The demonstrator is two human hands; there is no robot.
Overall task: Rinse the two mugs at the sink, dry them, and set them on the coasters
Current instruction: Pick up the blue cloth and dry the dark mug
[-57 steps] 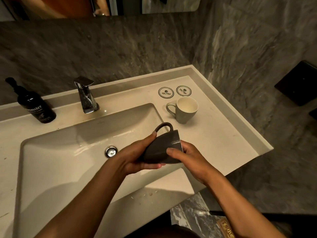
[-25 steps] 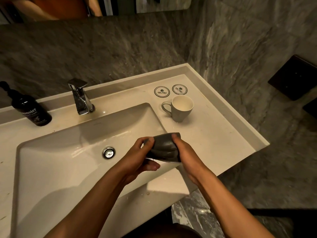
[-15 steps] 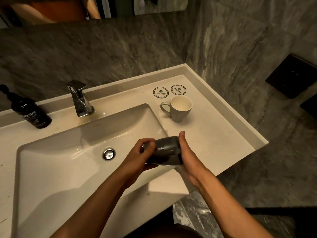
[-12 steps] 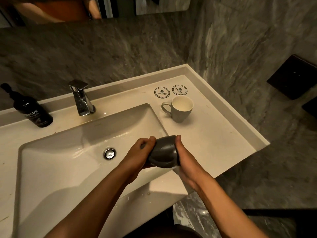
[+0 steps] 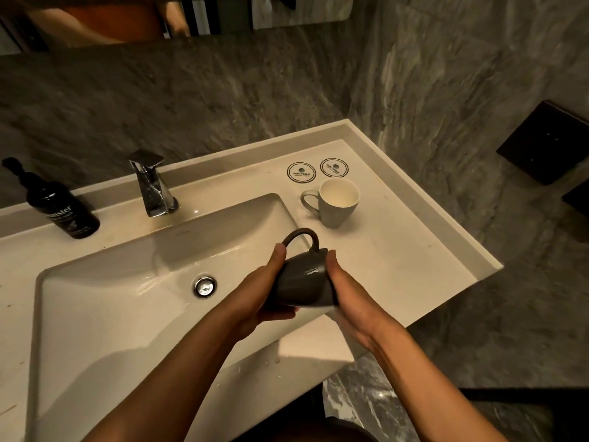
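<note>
Both hands hold a dark grey mug (image 5: 302, 279) on its side over the right end of the sink basin (image 5: 121, 301), its handle pointing up and away. My left hand (image 5: 258, 288) cups its left side with the thumb by the handle. My right hand (image 5: 347, 295) presses flat against its right side. A second, light grey mug (image 5: 334, 202) stands upright on the counter right of the basin. Behind it lie two round white coasters (image 5: 301, 172) (image 5: 333, 167), both bare.
A chrome tap (image 5: 151, 183) stands behind the basin with no water running. A black pump bottle (image 5: 60, 208) sits at the back left. The drain (image 5: 205, 286) is in the basin's middle. The counter (image 5: 414, 266) ends in a raised rim at the right; dark marble walls surround.
The dark mug has been turned between my hands over the basin's right end; its handle, out of sight half a second ago, now points up. The light mug has not moved.
</note>
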